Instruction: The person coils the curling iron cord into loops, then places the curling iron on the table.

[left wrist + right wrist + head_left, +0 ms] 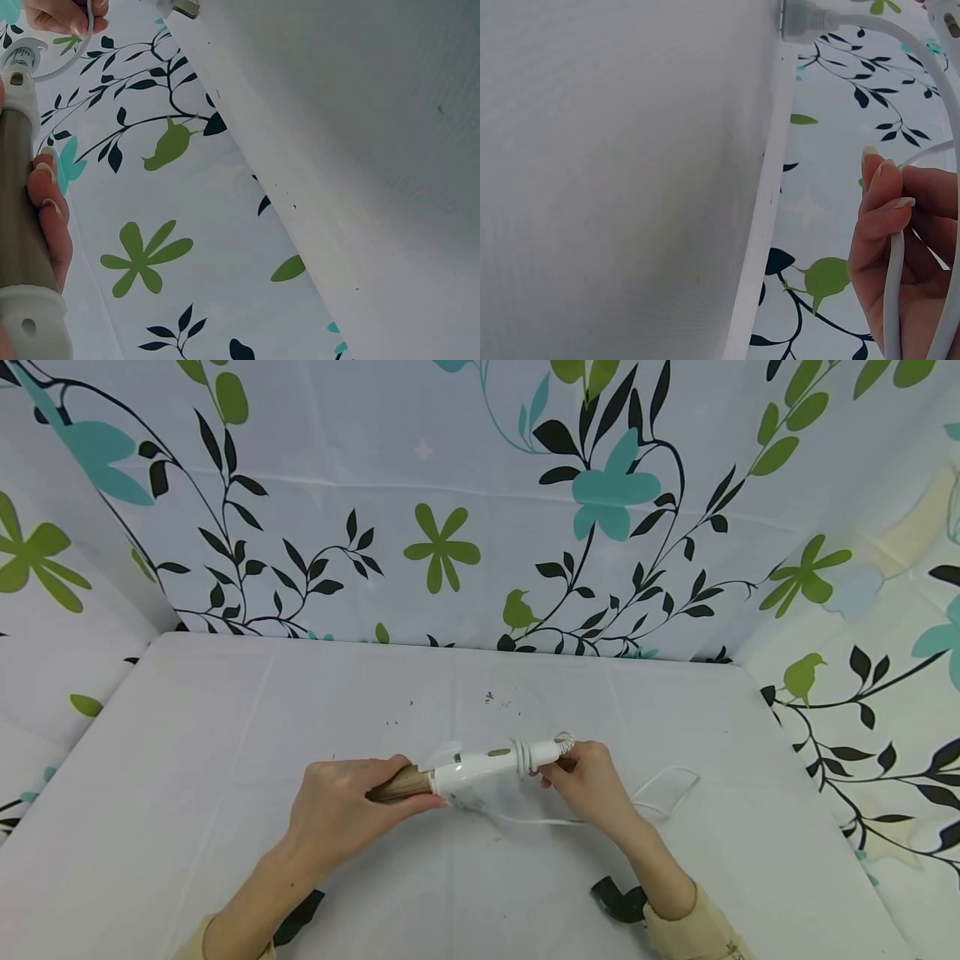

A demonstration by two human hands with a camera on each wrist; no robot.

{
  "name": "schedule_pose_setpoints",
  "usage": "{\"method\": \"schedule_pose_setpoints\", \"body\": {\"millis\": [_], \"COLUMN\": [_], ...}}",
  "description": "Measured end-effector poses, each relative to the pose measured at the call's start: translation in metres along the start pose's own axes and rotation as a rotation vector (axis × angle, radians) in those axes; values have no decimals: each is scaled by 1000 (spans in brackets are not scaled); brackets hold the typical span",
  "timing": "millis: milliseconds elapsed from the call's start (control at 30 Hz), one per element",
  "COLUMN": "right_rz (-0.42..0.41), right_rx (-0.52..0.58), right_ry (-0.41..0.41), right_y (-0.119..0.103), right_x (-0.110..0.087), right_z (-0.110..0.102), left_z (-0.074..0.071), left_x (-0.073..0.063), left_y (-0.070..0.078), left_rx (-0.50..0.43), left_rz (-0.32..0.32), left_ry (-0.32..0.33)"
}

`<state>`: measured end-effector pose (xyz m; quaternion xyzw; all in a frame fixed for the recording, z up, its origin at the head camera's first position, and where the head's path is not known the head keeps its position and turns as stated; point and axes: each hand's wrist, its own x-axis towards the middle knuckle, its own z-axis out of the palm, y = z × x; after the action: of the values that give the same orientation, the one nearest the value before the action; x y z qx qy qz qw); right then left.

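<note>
A curling iron with a white handle (480, 767) and a tan-brown barrel (401, 783) is held level above the white table. My left hand (348, 802) grips it round the barrel; the fingers curl along its side in the left wrist view. White cord (525, 757) loops round the far end of the handle. There my right hand (585, 781) pinches the cord (893, 300) between thumb and fingers, as the right wrist view shows. A loose stretch of cord (532, 821) runs under the right wrist. The plug (802, 21) hangs at the table's surface below the handle.
The white-covered table (187, 760) has small brown crumbs (489, 697) on it beyond the iron. A patterned curtain (450, 485) with leaves and birds closes off the back and both sides. Black pieces (621, 900) sit by each wrist.
</note>
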<state>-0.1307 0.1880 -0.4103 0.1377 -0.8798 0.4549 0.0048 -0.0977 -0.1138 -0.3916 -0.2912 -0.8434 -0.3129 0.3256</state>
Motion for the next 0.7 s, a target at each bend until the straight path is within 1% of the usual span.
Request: {"method": "schedule_pose_setpoints", "body": {"millis": [67, 167, 233, 367, 467, 567, 700], "right_rz": [-1, -41, -64, -74, -92, -119, -141], "right_rx": [7, 3, -1, 9, 21, 29, 19], "right_ry": [-3, 1, 12, -1, -37, -60, -60], "right_y": [0, 1, 2, 3, 2, -1, -4], "right_x": [0, 1, 1, -1, -2, -2, -2], "right_z": [1, 1, 2, 4, 6, 7, 7], "left_z": [0, -1, -1, -1, -1, -2, -3], "left_x": [0, 0, 0, 1, 1, 1, 2], "left_y": [1, 3, 3, 3, 2, 2, 0], "left_rx": [-11, -18, -17, 34, 69, 82, 103], "left_rz": [15, 33, 29, -12, -49, -79, -107], "left_ry": [-7, -15, -13, 11, 7, 4, 10]}}
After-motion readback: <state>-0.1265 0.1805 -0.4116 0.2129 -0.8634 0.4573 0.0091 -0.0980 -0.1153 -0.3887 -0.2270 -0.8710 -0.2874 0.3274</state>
